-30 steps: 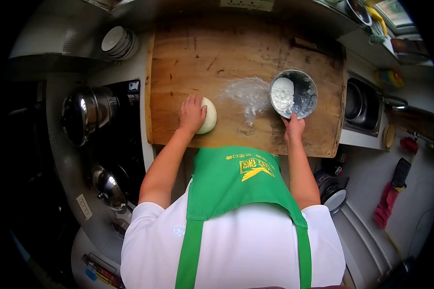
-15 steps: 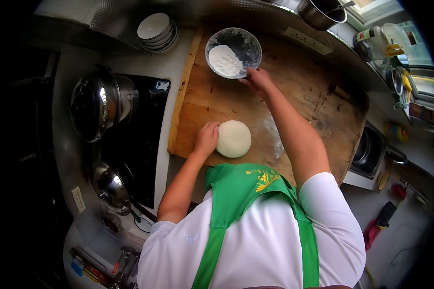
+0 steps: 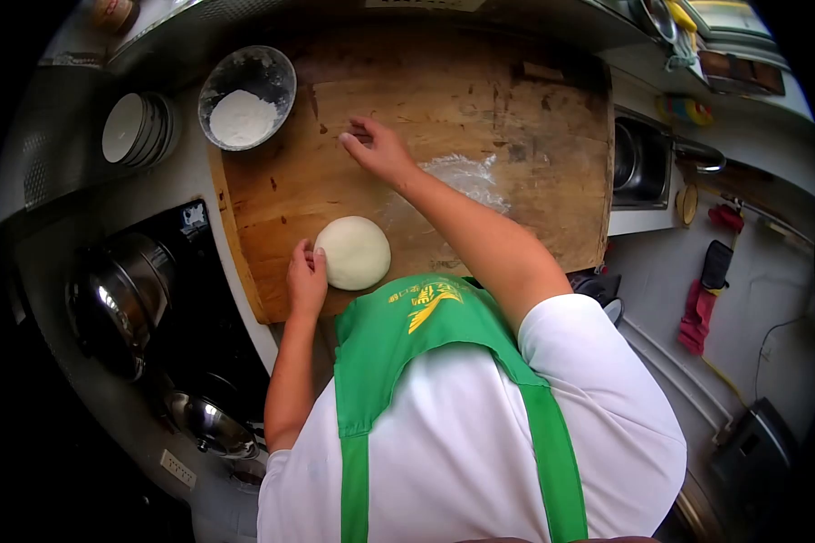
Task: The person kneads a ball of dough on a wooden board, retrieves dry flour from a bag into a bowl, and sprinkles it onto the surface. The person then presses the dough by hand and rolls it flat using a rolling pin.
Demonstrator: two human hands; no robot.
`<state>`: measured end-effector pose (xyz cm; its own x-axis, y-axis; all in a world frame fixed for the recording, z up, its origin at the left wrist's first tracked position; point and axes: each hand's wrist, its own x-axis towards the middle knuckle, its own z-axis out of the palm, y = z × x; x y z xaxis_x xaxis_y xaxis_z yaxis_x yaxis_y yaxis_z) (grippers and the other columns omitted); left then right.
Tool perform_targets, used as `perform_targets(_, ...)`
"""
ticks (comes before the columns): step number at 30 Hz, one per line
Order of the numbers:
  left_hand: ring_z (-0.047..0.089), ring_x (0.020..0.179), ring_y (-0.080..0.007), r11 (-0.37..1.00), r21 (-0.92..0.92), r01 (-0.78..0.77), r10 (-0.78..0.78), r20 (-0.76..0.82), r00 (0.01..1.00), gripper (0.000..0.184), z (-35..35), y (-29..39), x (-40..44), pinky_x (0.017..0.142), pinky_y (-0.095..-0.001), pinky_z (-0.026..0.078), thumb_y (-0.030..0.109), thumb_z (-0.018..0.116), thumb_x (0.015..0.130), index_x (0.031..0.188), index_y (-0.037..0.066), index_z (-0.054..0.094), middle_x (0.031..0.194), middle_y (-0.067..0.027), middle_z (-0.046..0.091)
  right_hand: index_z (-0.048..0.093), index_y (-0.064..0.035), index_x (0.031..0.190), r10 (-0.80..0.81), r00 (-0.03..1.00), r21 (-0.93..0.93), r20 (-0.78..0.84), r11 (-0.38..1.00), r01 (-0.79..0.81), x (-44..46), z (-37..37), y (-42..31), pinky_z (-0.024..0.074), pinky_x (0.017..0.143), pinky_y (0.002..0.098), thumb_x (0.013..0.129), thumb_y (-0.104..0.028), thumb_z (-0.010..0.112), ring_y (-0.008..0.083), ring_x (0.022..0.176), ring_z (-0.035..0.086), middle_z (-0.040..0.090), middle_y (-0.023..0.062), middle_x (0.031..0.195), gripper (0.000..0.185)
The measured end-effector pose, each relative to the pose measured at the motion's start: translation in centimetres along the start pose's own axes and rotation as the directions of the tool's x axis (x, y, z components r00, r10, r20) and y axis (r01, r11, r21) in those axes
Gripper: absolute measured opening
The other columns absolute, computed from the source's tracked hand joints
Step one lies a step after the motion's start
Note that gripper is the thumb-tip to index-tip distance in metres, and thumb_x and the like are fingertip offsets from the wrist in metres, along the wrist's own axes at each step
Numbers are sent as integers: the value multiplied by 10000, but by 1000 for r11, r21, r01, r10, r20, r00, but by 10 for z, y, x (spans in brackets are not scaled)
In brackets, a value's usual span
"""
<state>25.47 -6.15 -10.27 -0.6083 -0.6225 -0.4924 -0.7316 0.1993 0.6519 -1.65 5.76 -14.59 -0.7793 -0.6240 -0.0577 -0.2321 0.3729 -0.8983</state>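
Observation:
A round, pale ball of dough (image 3: 354,253) rests near the front edge of the wooden board (image 3: 552,172). Beside its left side is my left hand (image 3: 307,276), fingers somewhat apart, the fingertips touching or almost touching the dough. My right hand (image 3: 378,149) is over the board behind the dough, empty, with its fingers loosely bent and apart. At the board's back left corner stands a metal bowl (image 3: 281,86) with white flour (image 3: 243,119) in it. Scattered flour (image 3: 466,179) marks the board's middle, partly hidden by my right forearm.
Stacked bowls (image 3: 125,128) stand left of the board. A lidded pot (image 3: 118,294) and a pan with a shiny lid (image 3: 210,425) are at the left by the black stove (image 3: 195,271). To the right is a sink (image 3: 641,161) with a faucet (image 3: 700,156).
The flour bowl went from the board's right side to its back left corner, and my right hand let go of it. My left hand shifted from on top of the dough to its left side.

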Motion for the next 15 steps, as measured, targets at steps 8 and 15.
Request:
perform_targets(8,619,969,-396,928,363,-80,80,15,997,536,2,44,10,865,-470,495,494,586,1000,1107,-28,640,1061,-215,647,407,-83,1545,33,972,-665,-234,724,-184,-116,-100,80,159,1254,556,883,-522,658,403,1540,209,316,188,1641,833)
perform_targets(15,641,922,-387,933,354,69,-58,-43,997,553,28,30,40,857,-467,493,507,577,1009,955,-41,613,950,-240,662,368,-172,1592,-295,903,-621,312,657,429,-152,-22,67,66,1272,547,944,-535,535,356,1569,165,267,117,1685,762)
